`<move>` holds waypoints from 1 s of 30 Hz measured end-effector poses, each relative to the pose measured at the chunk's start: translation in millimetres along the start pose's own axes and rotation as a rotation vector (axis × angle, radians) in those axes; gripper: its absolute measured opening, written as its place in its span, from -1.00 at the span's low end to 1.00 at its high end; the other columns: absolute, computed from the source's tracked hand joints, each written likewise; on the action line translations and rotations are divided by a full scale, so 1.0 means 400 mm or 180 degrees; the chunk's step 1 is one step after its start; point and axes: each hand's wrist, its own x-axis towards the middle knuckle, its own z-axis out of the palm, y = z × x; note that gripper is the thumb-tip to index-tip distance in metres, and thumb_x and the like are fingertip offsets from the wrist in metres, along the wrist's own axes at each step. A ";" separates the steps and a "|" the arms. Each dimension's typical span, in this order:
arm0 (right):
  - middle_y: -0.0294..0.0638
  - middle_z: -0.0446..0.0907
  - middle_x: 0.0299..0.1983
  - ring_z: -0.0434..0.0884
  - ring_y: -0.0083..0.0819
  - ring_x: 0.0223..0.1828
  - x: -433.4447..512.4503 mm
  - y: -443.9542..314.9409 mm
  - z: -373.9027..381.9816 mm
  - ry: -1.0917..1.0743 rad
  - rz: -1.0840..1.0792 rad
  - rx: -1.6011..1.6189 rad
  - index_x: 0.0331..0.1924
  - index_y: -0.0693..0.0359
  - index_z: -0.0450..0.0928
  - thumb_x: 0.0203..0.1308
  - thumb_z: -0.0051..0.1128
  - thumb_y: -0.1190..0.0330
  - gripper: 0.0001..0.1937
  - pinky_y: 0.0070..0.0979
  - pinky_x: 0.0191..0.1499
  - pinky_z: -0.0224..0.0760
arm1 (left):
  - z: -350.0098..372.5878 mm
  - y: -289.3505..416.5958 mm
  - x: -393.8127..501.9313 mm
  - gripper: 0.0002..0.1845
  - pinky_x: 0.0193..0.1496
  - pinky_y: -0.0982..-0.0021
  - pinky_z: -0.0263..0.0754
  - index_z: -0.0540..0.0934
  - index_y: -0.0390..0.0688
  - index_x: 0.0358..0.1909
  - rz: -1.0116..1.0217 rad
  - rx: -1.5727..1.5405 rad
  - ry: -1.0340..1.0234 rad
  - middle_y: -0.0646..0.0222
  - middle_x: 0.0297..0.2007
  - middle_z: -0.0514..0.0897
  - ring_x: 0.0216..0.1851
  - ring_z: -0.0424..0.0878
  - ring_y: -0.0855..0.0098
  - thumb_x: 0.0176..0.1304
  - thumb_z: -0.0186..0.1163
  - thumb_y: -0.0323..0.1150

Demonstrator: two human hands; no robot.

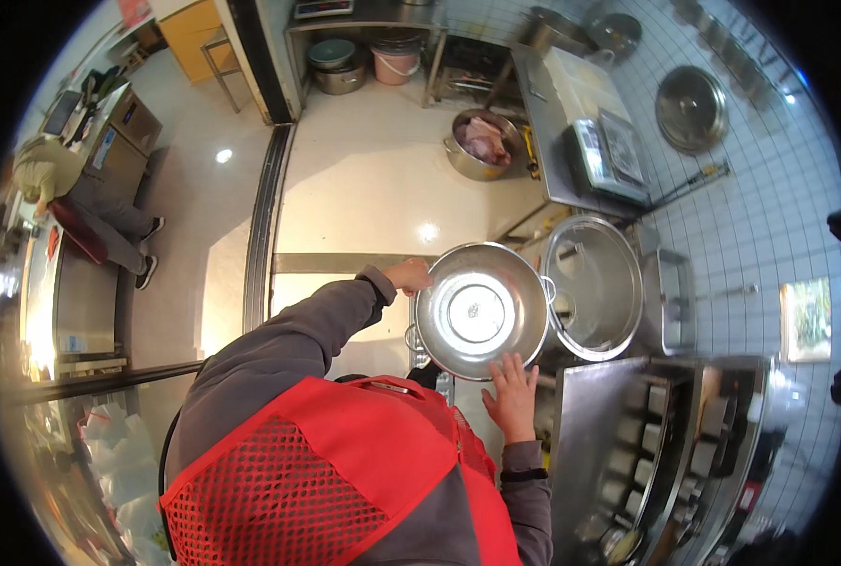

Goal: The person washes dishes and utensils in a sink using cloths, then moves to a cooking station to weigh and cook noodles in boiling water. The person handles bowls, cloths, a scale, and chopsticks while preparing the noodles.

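Observation:
A wide stainless steel basin with loop handles on two sides is in front of me, its bright inside facing up and bare. My left hand grips its rim at the upper left, thumb towards the inside. At the near right rim, my right hand has its fingers spread, with the tips overlapping the edge; whether they press on the metal is hard to tell. Right beside the basin stands a large round steel pot, and one basin handle overlaps its rim.
A prep counter with inset containers stands at right. Beyond are a steel table bearing a scale and a floor pot holding what looks like raw meat. A person leans over a counter at far left, past a door track.

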 end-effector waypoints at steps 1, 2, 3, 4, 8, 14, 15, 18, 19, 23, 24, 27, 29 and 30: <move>-0.08 0.69 0.25 0.57 -0.05 0.44 0.065 0.038 0.025 -0.0241 -0.0105 0.0025 0.15 0.04 0.75 0.20 0.46 0.30 -0.59 0.41 0.69 -0.04 | -0.042 0.021 0.033 -0.55 -0.42 0.15 0.74 0.73 -0.50 -0.45 -0.0067 0.0018 -0.0018 -0.04 -0.53 0.78 -0.53 0.81 0.18 0.36 0.20 -0.22; -0.12 0.74 0.10 0.65 -0.08 0.32 0.133 0.079 0.054 -0.0425 -0.0260 0.0055 0.02 0.05 0.77 0.22 0.44 0.30 -0.72 0.40 0.69 -0.03 | -0.085 0.029 0.059 -0.55 -0.45 0.19 0.69 0.74 -0.47 -0.44 0.0045 -0.0045 0.0047 0.01 -0.57 0.75 -0.57 0.76 0.22 0.35 0.25 -0.19; -0.15 0.79 -0.04 0.73 -0.12 0.20 0.197 0.117 0.085 -0.0627 -0.0399 0.0089 -0.12 0.05 0.80 0.23 0.41 0.31 -0.84 0.39 0.69 -0.01 | -0.138 0.028 0.083 -0.54 -0.44 0.22 0.69 0.75 -0.45 -0.42 0.0047 -0.0041 0.0128 0.04 -0.56 0.75 -0.57 0.75 0.24 0.35 0.28 -0.15; -0.24 0.73 -0.36 0.77 -0.18 -0.13 0.266 0.149 0.121 -0.0497 -0.0616 0.0053 -0.37 0.04 0.72 0.30 0.29 0.33 -0.90 0.32 0.68 0.07 | -0.188 0.031 0.107 -0.52 -0.43 0.24 0.68 0.77 -0.42 -0.41 0.0057 -0.0052 0.0179 0.07 -0.56 0.75 -0.56 0.74 0.26 0.36 0.30 -0.10; -0.16 0.76 -0.35 0.80 -0.14 -0.17 0.579 0.253 0.212 -0.0333 -0.1402 0.0398 -0.27 0.06 0.72 0.31 0.23 0.32 -0.92 -0.05 0.02 0.60 | -0.361 0.033 0.202 -0.54 -0.33 0.34 0.67 0.82 -0.27 -0.02 -0.0218 -0.1047 0.0623 0.25 -0.32 0.82 -0.41 0.73 0.39 0.43 0.36 -0.01; 0.03 0.79 -0.23 0.79 0.15 -0.12 1.168 0.309 0.273 -0.0662 -0.0789 0.1006 -0.19 0.17 0.70 0.53 0.23 0.21 -0.78 0.09 -0.09 0.62 | -0.655 -0.202 0.287 -0.52 -0.17 0.39 0.67 0.65 -0.11 0.41 -0.0496 -0.2287 0.1392 0.35 0.03 0.83 -0.21 0.74 0.45 0.61 0.26 -0.08; 0.04 0.78 -0.24 0.78 0.17 -0.14 1.258 0.323 0.286 -0.0643 -0.0730 0.1007 -0.20 0.17 0.68 0.53 0.23 0.20 -0.77 0.10 -0.10 0.60 | -0.693 -0.261 0.305 -0.54 -0.23 0.41 0.65 0.65 -0.13 0.38 -0.0642 -0.2399 0.1490 0.33 0.02 0.82 -0.24 0.71 0.46 0.61 0.28 -0.10; 0.06 0.75 -0.28 0.75 0.23 -0.19 1.523 0.345 0.355 -0.0367 -0.0508 0.1267 -0.22 0.14 0.66 0.53 0.24 0.15 -0.75 0.14 -0.12 0.57 | -0.782 -0.448 0.344 -0.56 -0.23 0.38 0.65 0.66 -0.15 0.35 -0.1084 -0.2717 0.1410 0.28 0.01 0.83 -0.25 0.73 0.43 0.65 0.23 -0.09; 0.07 0.75 -0.28 0.74 0.23 -0.19 1.600 0.358 0.373 -0.0374 -0.0345 0.1246 -0.22 0.14 0.66 0.53 0.24 0.15 -0.74 0.14 -0.12 0.56 | -0.828 -0.493 0.375 -0.56 -0.24 0.36 0.65 0.66 -0.16 0.34 -0.1175 -0.2703 0.1439 0.26 -0.01 0.83 -0.27 0.73 0.43 0.66 0.21 -0.10; 0.02 0.79 -0.18 0.76 0.19 -0.12 1.904 0.441 0.443 -0.0664 0.0276 0.0934 -0.15 0.16 0.67 0.54 0.23 0.17 -0.77 0.14 -0.06 0.60 | -0.965 -0.583 0.469 -0.58 -0.27 0.33 0.64 0.66 -0.22 0.32 -0.1725 -0.2249 0.1066 0.24 -0.06 0.84 -0.28 0.76 0.39 0.64 0.19 -0.16; 0.03 0.79 -0.19 0.77 0.19 -0.12 1.980 0.469 0.460 -0.0576 0.0313 0.0972 -0.15 0.17 0.67 0.54 0.23 0.17 -0.77 0.14 -0.06 0.59 | -1.030 -0.587 0.507 -0.58 -0.28 0.32 0.64 0.66 -0.23 0.32 -0.1788 -0.2054 0.0975 0.23 -0.06 0.84 -0.28 0.76 0.38 0.63 0.19 -0.18; 0.05 0.79 -0.22 0.77 0.19 -0.14 2.192 0.555 0.537 -0.0528 0.0555 0.0987 -0.15 0.16 0.69 0.54 0.23 0.17 -0.77 0.15 -0.07 0.60 | -1.190 -0.564 0.634 -0.56 -0.26 0.34 0.67 0.67 -0.22 0.35 -0.1743 -0.1629 0.0813 0.26 -0.02 0.85 -0.24 0.79 0.42 0.57 0.23 -0.22; 0.05 0.79 -0.23 0.78 0.18 -0.14 2.327 0.622 0.616 -0.0505 0.0688 0.0887 -0.16 0.15 0.70 0.53 0.23 0.18 -0.78 0.14 -0.08 0.61 | -1.284 -0.550 0.736 -0.59 -0.28 0.37 0.65 0.69 -0.23 0.31 -0.1788 -0.1562 0.0831 0.30 -0.08 0.84 -0.28 0.78 0.44 0.56 0.29 -0.25; 0.03 0.79 -0.26 0.78 0.16 -0.16 2.393 0.660 0.664 -0.0380 0.0694 0.0848 -0.18 0.13 0.71 0.51 0.22 0.22 -0.81 0.15 -0.10 0.61 | -1.337 -0.550 0.786 -0.56 -0.23 0.36 0.67 0.69 -0.22 0.33 -0.1812 -0.1372 0.0787 0.29 -0.05 0.86 -0.23 0.81 0.44 0.55 0.27 -0.23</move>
